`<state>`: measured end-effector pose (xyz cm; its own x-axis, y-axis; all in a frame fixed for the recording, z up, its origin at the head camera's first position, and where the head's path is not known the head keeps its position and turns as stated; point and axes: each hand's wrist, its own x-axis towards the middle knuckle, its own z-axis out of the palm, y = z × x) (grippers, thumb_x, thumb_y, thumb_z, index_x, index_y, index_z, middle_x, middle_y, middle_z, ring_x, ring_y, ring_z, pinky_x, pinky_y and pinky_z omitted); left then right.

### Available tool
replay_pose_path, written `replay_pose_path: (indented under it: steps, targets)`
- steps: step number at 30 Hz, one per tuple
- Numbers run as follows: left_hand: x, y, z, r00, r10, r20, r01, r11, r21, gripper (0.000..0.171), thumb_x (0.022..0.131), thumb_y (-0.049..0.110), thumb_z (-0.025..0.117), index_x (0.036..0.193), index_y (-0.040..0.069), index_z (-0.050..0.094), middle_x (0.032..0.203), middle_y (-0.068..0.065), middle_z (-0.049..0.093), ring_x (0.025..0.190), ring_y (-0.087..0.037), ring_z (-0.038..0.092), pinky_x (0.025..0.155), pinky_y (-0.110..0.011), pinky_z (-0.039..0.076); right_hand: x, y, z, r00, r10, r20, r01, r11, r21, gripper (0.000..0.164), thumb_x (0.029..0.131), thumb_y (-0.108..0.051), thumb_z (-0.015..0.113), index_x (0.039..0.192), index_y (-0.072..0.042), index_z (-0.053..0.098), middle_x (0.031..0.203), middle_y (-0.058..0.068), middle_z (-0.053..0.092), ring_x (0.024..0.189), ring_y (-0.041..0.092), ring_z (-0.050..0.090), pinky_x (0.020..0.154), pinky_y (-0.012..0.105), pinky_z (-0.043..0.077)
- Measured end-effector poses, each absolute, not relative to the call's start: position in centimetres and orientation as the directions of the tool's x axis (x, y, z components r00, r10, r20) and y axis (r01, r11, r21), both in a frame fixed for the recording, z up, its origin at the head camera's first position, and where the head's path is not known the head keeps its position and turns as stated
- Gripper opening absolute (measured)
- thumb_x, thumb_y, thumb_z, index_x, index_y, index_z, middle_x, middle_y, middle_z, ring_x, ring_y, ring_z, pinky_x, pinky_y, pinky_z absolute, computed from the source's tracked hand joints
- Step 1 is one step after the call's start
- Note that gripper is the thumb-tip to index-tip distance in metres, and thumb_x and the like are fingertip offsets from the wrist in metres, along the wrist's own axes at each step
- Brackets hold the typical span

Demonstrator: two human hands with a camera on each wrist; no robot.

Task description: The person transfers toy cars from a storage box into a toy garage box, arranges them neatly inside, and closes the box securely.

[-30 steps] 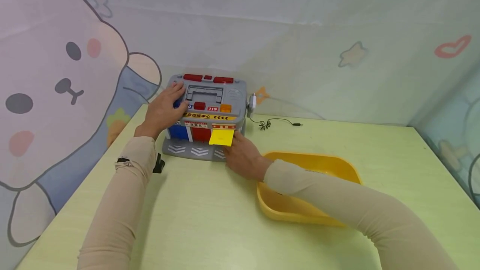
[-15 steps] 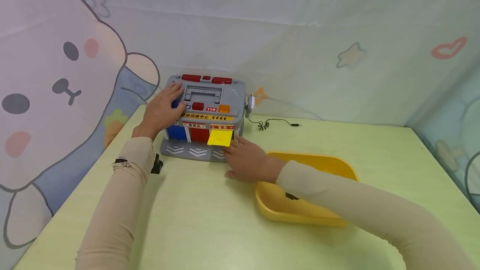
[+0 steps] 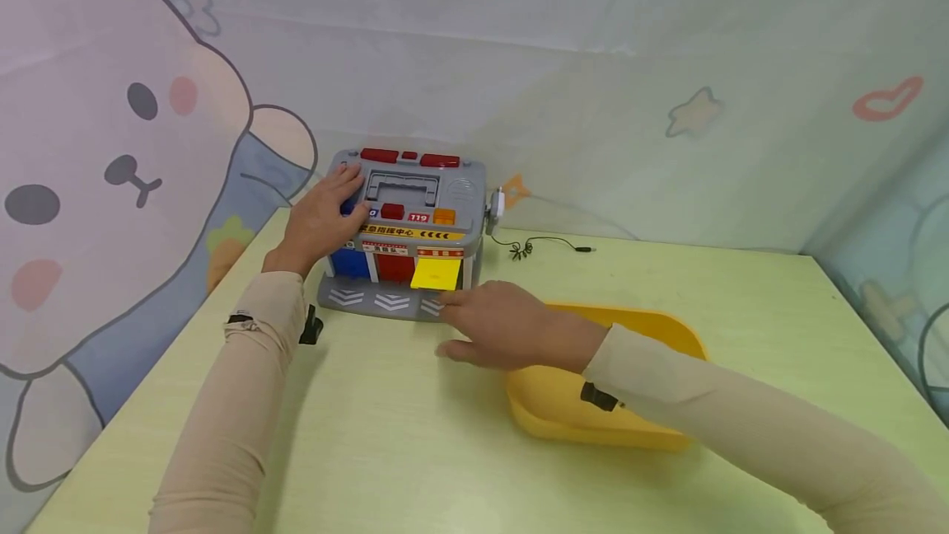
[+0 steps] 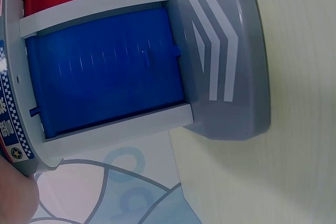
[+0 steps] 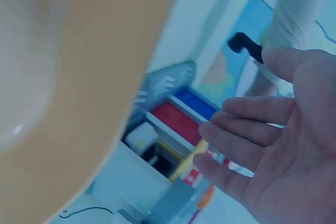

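Note:
A grey toy garage [image 3: 463, 192] with blue, red and yellow doors stands near the back of the table. My left hand [image 3: 322, 217] rests flat on its top left corner. The yellow door [image 3: 436, 274] is swung up and outward; the blue door [image 4: 110, 72] and the red door [image 3: 395, 268] are down. In front of the right bay is my right hand [image 3: 504, 324], its fingers extended and its palm [image 5: 294, 166] bare in the right wrist view. Inside that bay, a small whitish thing [image 5: 142, 137] shows, blurred.
A yellow plastic basin [image 3: 549, 427] sits right of the garage, under my right forearm. A thin black cable [image 3: 544, 237] with a plug lies behind it. A printed cloth backdrop [image 3: 593, 105] rises behind the table.
My right hand has drawn back from the right bay toward the right and front, and its fingers have straightened. The left hand stays on the garage; the yellow door stays up.

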<state>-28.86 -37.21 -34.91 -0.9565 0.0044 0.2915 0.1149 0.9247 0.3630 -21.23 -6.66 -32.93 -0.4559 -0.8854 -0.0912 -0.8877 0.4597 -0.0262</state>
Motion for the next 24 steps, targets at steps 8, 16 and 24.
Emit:
replay_pose_path:
  steps: [8,16,24]
  targets:
    - [-28.9,-37.2,-35.0,-0.956,0.001,0.294,0.110,0.928,0.355,0.062,0.100,0.034,0.046,0.155,0.009,0.034,0.165,-0.007,0.027,0.156,-0.027,0.018,0.124,-0.054,0.021,-22.2,-6.6,-32.3,-0.431,-0.899,0.081,-0.902,0.428,-0.048,0.047,0.099,-0.038,0.060,0.134,-0.007,0.061,0.139,0.009,0.062,0.124,0.023,0.061,0.101,0.036,0.054]
    - [-29.0,-37.3,-35.1,-0.958,0.007,0.286,0.116,0.923,0.367,0.062,0.101,0.036,0.046,0.156,0.010,0.033,0.166,-0.006,0.026,0.156,-0.026,0.017,0.124,-0.054,0.020,-23.2,-6.6,-33.9,-0.470,-0.873,-0.128,-0.865,0.485,-0.128,0.074,0.100,-0.051,0.052,0.156,-0.008,0.032,0.166,0.010,0.025,0.155,0.025,0.023,0.123,0.040,0.028]
    - [-29.1,-37.5,-35.1,-0.958,0.010,0.285,0.118,0.923,0.365,0.062,0.101,0.036,0.046,0.156,0.010,0.032,0.166,-0.006,0.026,0.156,-0.026,0.017,0.124,-0.054,0.020,-23.6,-7.3,-34.9,-0.473,-0.861,-0.189,-0.868,0.491,-0.067,0.075,0.098,-0.059,0.047,0.155,-0.010,0.037,0.166,0.009,0.026,0.154,0.025,0.026,0.123,0.039,0.028]
